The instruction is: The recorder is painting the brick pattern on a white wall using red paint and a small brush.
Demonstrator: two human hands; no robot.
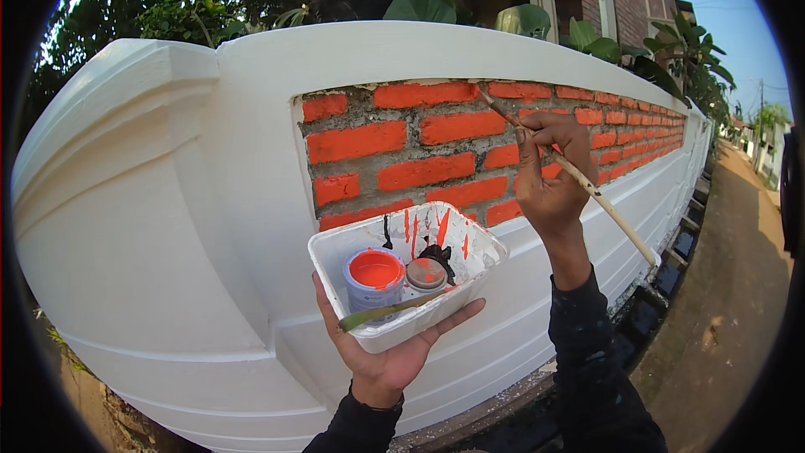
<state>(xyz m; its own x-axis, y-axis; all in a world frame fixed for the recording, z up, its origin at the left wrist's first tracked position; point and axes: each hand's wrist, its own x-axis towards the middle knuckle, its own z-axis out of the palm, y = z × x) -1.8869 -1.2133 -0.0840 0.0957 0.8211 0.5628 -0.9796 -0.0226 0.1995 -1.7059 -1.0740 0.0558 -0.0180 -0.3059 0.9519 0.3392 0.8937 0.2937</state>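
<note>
My left hand (392,367) holds a white plastic tub (489,262) from below, palm up, with fingers spread along its underside. Inside stands an open pot of orange-red paint (374,287), beside a small round container or lid (426,275) with a greyish top. Orange and black paint streaks the inner walls. A flat green-tipped stick (396,309) lies across the near side. My right hand (553,159) pinches a thin paintbrush (605,203) by its long wooden handle. The brush tip is at the right end of an orange brick (423,95) in the top row.
Orange bricks with grey mortar fill a recessed panel in the white wall (151,226). Leafy plants (419,4) rise behind its top. Along the wall's foot on the right runs a drain (662,277) with crossbars, beside a dirt lane (713,327).
</note>
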